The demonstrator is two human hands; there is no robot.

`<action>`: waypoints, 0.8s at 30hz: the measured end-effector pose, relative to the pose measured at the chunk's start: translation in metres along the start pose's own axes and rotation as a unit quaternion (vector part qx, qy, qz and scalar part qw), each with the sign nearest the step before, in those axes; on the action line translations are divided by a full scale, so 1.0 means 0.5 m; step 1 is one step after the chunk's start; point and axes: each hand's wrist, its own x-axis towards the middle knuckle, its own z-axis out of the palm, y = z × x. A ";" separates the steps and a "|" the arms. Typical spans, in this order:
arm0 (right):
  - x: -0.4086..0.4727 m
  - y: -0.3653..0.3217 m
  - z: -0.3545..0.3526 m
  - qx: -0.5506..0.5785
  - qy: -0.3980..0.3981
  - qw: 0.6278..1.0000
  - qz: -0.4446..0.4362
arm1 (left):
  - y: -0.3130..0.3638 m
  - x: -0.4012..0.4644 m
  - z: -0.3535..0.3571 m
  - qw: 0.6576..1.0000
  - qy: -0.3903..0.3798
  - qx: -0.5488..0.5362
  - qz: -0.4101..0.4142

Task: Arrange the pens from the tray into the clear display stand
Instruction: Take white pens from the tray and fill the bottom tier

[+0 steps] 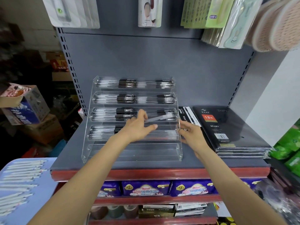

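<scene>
A clear tiered display stand (132,153) sits on the grey shelf, its upper tiers filled with black-and-clear pens (116,98); the lowest tier holds none. My left hand (138,127) pinches one clear pen (158,119) above the right half of the fourth tier, where a few pens (162,133) lie. My right hand (190,132) rests against the stand's right side wall, fingers lightly curled on its edge. At the lower left, several pale pens (19,177) lie in rows on a blue tray (43,189).
A stack of black diary notebooks (227,129) and a pen box (189,116) lie right of the stand. Packaged goods hang above on the back panel. Cardboard boxes (24,108) stand at left, green packs (290,148) at right, purple packs (146,187) on the shelf below.
</scene>
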 end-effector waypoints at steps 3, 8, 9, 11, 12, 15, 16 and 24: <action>-0.004 -0.001 0.000 0.007 0.004 1.000 0.002 | -0.012 0.003 0.011 0.998 0.014 0.055 0.023; -0.002 -0.001 0.004 0.008 0.015 1.000 0.004 | -0.005 0.006 0.038 0.994 0.069 0.081 0.013; -0.003 -0.002 0.004 0.012 0.016 1.000 0.003 | 0.003 0.005 0.042 0.993 0.082 0.086 0.012; -0.006 -0.005 0.004 0.018 0.015 1.000 0.003 | 0.013 0.004 0.053 0.989 0.114 0.096 0.014; -0.008 -0.006 0.004 0.020 0.013 1.000 0.004 | 0.014 0.006 0.058 0.986 0.131 0.100 0.016; -0.008 -0.005 0.003 0.021 0.011 1.000 0.007 | 0.015 0.013 0.066 0.973 0.179 0.140 0.037; -0.008 -0.005 0.002 0.019 0.011 1.000 0.008 | 0.016 0.017 0.066 0.968 0.189 0.161 0.045; -0.003 0.002 -0.001 0.017 0.011 1.000 0.018 | 0.017 0.031 0.063 0.973 0.151 0.153 0.083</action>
